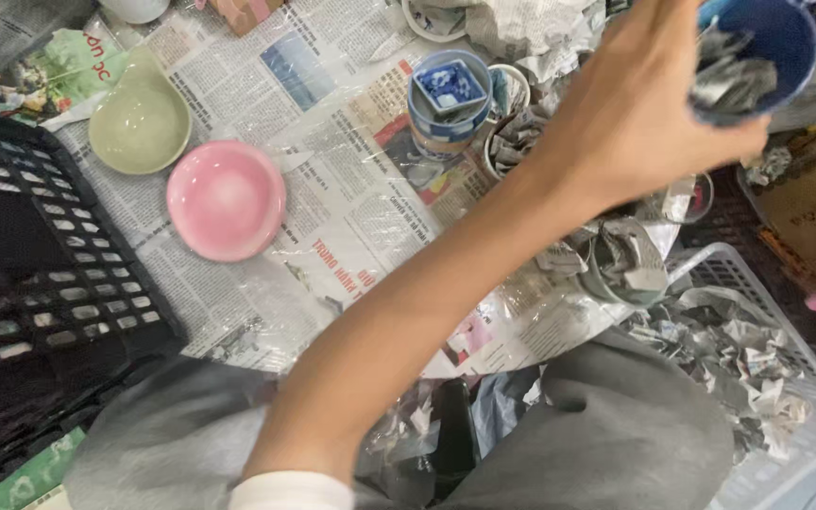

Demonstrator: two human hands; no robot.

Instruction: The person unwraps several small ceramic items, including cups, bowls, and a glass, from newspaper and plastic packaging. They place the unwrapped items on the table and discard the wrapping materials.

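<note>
My left hand (649, 109) reaches across to the upper right and grips a blue cup (769, 42) stuffed with crumpled newspaper. The forearm runs diagonally from a white sleeve (290, 493) at the bottom. My right hand is out of sight. Just below the hand stand other cups packed with newspaper (620, 263). To its left a blue-and-white cup (446, 109) carries a small square blue dish on top. A pink bowl (226, 200) and a pale green bowl (141, 121) lie on the spread newspaper (332, 161) at the left.
A black plastic crate (40, 255) fills the left side. A white basket (809, 416) at the lower right holds several crumpled newspaper pieces. My grey-trousered knees (616, 434) are at the bottom. A cardboard box (809, 203) sits at the right edge.
</note>
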